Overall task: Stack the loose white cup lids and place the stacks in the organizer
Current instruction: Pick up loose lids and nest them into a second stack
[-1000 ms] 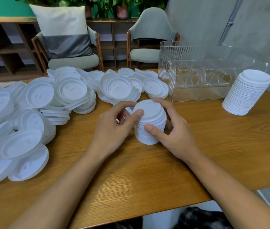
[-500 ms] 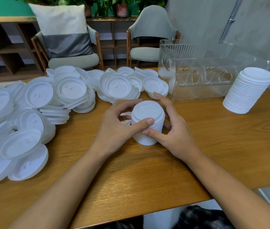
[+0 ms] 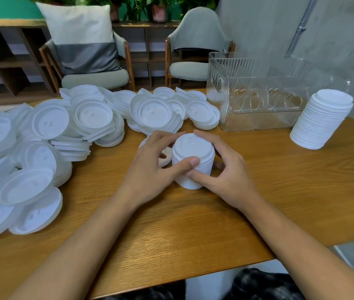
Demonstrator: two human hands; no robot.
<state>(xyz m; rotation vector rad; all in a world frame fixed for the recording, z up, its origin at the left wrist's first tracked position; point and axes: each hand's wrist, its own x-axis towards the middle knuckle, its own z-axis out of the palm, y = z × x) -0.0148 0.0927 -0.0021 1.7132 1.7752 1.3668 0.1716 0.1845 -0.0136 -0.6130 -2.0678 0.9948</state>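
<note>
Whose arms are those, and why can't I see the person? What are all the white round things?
The camera sits on the person's head, looking down, so you see their arms, not their face. The left hand and right hand both hold a short stack of white plastic cup lids standing on the wooden table. Loose white lids lie heaped to the left. At the back right stands a clear ribbed plastic organizer box, with a taller lid stack beside it.

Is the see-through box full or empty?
Empty. No lids show through the clear organizer; the tall stack stands outside, beside it.
</note>
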